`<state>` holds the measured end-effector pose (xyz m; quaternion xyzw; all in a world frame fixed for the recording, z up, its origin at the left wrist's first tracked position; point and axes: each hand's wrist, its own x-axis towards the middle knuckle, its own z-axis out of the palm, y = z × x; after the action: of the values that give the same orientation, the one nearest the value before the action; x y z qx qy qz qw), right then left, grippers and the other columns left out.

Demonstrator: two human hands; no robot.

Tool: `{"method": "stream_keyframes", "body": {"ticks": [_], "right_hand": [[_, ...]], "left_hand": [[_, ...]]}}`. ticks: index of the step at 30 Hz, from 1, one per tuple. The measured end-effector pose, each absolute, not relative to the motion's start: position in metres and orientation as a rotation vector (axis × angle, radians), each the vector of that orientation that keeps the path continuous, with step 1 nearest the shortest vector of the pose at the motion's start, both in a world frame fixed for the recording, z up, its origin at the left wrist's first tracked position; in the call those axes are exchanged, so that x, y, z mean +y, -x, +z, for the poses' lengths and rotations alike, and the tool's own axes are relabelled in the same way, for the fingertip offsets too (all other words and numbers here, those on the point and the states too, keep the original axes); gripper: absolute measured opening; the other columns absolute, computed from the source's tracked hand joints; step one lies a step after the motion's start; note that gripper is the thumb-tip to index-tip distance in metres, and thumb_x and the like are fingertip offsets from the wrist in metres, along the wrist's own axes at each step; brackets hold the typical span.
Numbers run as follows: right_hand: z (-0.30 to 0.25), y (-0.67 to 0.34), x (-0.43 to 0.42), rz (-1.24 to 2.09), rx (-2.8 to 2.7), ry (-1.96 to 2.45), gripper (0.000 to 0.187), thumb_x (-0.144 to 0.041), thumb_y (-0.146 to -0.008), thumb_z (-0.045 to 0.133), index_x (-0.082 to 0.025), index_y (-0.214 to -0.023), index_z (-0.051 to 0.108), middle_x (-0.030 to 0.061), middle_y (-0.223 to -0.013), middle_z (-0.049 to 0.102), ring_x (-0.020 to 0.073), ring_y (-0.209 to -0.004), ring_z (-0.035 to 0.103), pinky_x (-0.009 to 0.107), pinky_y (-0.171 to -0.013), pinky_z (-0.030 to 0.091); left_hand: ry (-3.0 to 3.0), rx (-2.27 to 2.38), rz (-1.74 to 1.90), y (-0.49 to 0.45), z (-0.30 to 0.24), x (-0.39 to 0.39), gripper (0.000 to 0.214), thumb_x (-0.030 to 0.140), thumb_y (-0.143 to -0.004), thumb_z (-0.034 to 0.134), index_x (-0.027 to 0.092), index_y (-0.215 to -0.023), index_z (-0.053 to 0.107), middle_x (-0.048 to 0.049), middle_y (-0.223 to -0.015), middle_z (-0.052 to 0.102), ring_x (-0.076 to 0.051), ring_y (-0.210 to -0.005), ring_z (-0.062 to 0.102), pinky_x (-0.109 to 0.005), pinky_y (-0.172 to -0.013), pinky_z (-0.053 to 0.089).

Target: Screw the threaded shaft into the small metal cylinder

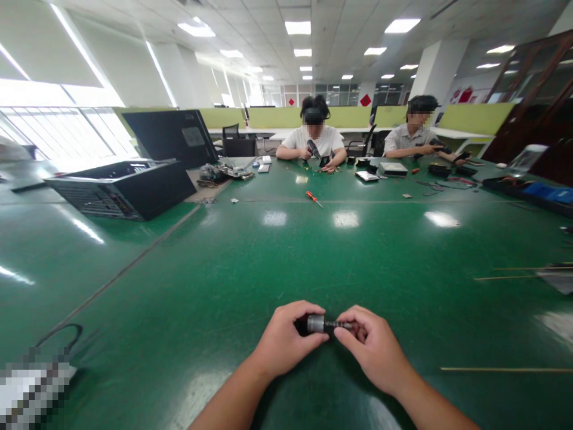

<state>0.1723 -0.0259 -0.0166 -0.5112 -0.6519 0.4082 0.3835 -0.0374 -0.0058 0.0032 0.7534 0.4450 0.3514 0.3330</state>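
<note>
On the near side of the green desk (215, 263), right between your two hands, you've got a small metal part (317, 323): grey cylinder (315, 323) on the left, thin dark shaft (330, 324) sticking out to the right. Left grip (289, 337): closed around the cylinder, thumb nearest you, index finger on the far side; whatever sits deeper in the palm is dark and can't be made out. Right grip (372, 343): pinching the shaft's outer end, fingertips and thumb together, tip partly hidden. Part lies roughly crosswise in front of you, held at both ends, bare stretch of shaft between; can't tell if it touches the desk. Handling, judging by looks: stiff, no give, probably dense for its size but easy for one hand. Smooth round cylinder could roll or slip, more so if oily. Not fragile overall; the shaft looks like the weaker bit, so don't lever sideways on it. Best hold: your left thumb and fingers opposed across the cylinder, your right pinch in line with the shaft. Orange screwdriver (314, 198) lies farther off, well apart from both hands.
</note>
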Motion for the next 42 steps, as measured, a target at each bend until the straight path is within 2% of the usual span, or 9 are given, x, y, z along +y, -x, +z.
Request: {"method": "stream_keyframes", "body": {"ticks": [24,34,42], "right_hand": [[-0.017,-0.175,-0.025,1.136,-1.509,1.243,0.014,-0.031,-0.085,0.066,-0.017,-0.087,0.069,-0.0017,-0.069,0.051,0.0132,-0.059,0.047,0.026,-0.056,0.037],[-0.023,-0.176,-0.024,1.148,-1.437,1.229,0.017,-0.033,-0.084,0.068,-0.016,-0.088,0.07,-0.0009,-0.068,0.054,0.0138,-0.06,0.049,0.027,-0.057,0.038],[-0.031,-0.179,-0.016,1.135,-1.081,1.158,0.027,-0.04,-0.08,0.074,-0.016,-0.091,0.069,0.0001,-0.068,0.06,0.0133,-0.058,0.051,0.026,-0.055,0.04]], "left_hand": [[-1.912,1.233,0.926,0.037,0.005,-0.005,0.031,0.019,-0.069,0.083,0.024,-0.098,0.073,0.0011,-0.091,0.076,-0.019,-0.085,0.068,-0.03,-0.079,0.049],[-1.868,1.261,0.935,0.037,0.007,-0.005,0.029,0.021,-0.068,0.083,0.024,-0.097,0.074,-0.0001,-0.091,0.076,-0.02,-0.086,0.068,-0.031,-0.081,0.048],[-1.773,1.356,0.992,0.039,0.007,-0.003,0.028,0.025,-0.067,0.083,0.024,-0.094,0.076,-0.0022,-0.09,0.074,-0.022,-0.085,0.067,-0.034,-0.08,0.048]]}}
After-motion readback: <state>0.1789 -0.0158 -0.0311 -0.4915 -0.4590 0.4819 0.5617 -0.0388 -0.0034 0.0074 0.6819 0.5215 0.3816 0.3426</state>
